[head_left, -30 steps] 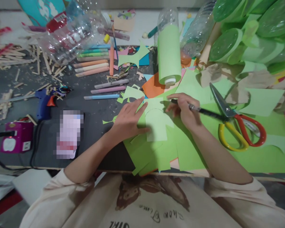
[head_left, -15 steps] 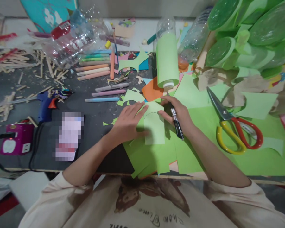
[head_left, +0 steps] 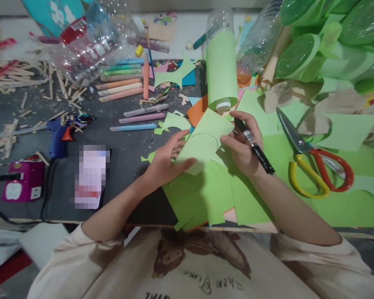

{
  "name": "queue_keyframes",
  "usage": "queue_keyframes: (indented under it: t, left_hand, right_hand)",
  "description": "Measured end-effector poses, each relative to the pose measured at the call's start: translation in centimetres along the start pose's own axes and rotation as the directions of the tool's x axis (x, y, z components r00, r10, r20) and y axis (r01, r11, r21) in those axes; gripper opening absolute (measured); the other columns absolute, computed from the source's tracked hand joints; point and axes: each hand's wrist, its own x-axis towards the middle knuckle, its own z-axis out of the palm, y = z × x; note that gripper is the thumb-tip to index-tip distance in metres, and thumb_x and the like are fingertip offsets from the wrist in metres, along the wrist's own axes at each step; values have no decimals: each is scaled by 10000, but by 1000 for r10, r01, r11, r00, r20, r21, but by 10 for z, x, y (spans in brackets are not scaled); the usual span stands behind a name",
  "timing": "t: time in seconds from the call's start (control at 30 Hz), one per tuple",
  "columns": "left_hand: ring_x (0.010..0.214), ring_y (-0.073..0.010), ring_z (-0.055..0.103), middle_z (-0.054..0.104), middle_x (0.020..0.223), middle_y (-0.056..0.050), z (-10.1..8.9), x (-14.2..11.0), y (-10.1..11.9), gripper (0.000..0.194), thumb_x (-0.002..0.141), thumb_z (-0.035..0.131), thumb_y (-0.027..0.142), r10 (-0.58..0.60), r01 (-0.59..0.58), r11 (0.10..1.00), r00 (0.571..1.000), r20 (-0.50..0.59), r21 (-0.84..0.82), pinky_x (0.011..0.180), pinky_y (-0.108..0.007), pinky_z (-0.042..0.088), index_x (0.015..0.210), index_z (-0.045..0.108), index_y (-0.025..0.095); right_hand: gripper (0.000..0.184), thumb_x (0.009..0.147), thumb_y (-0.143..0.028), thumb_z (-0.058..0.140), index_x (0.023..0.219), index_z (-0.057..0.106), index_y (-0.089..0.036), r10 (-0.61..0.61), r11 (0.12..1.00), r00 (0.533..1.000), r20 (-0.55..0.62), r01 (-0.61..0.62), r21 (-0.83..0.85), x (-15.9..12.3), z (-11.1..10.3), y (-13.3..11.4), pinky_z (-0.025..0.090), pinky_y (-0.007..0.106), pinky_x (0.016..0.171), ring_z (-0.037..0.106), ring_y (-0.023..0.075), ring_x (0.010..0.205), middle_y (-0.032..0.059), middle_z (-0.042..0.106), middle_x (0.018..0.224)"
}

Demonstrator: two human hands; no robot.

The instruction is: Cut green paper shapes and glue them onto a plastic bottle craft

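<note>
A pale green paper piece [head_left: 202, 145] is held between the two hands at the middle of the worktop, over brighter green sheets [head_left: 252, 195] by which that part of the dark surface [head_left: 124, 162] is covered. The piece is straight-edged and roughly oblong, and it is set aslant, with its far end turned towards the right and its near end towards the left. Its face is plain and matt, marked only by a thin dark line [head_left: 207, 133], drawn as a rounded arch across the middle; the line's right end is run down close to the right thumb. The near left part of the piece is gripped by the left hand [head_left: 166, 160], the thumb being laid over the face and the fingers curled at the left edge. By the right hand [head_left: 244, 143] a black marker [head_left: 258, 153] with a silvery band is gripped, its rear end pointed back over the wrist; the thumb is also brought to the paper's right edge, though whether the edge is pinched cannot be told. Just beyond the piece, a clear bottle [head_left: 222, 68] wrapped in light green paper is laid with its white cap [head_left: 223, 105] facing the hands.
</note>
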Motion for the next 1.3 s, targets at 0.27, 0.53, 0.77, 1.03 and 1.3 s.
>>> queue_keyframes:
  t: [0.27,0.53,0.77,1.03,1.3]
  left_hand:
    - [790,-190,634,709,890,-46,-8,7,13,372,772,610,471,-247,269,928,962,116,-258,648,-248,470,959,650,153]
    - [1203,-343,635,659,1308,-168,1,3,14,506,682,605,326,-150,677,349,723,674,-648,921,-420,538,1152,645,144]
    - [1283,-323,584,657,1311,-124,2,3,9,429,739,559,348,-246,543,422,840,485,-726,1085,-448,455,1085,708,143]
    - [1263,-362,591,594,1383,-192,4,4,7,694,741,600,365,-300,481,563,877,376,-672,979,-462,536,1375,526,94]
    - [1211,-362,618,683,1266,-168,1,7,14,727,699,667,318,-300,439,481,896,328,-759,911,-415,546,1380,520,109]
  right_hand:
    - [337,783,-441,682,1051,553,-284,88,983,995,-38,-81,164,-4,4,-13,515,349,590,564,170,580,-25,474,716]
    - [281,829,-431,656,1058,604,-277,-28,1000,1000,-11,28,1,-7,0,-17,512,327,564,564,157,576,-6,567,759]
    - [308,874,-208,541,1137,675,-294,-286,806,911,297,396,-439,13,-31,-7,530,461,846,668,273,946,68,732,996]
    - [405,912,-169,447,1265,618,-270,-250,667,941,227,337,-664,3,-44,-21,536,476,872,668,296,1007,110,729,1079]
    - [500,872,-435,432,1286,570,-192,-14,218,999,-43,-39,-975,-95,-156,-14,557,521,767,685,392,892,204,708,1013]
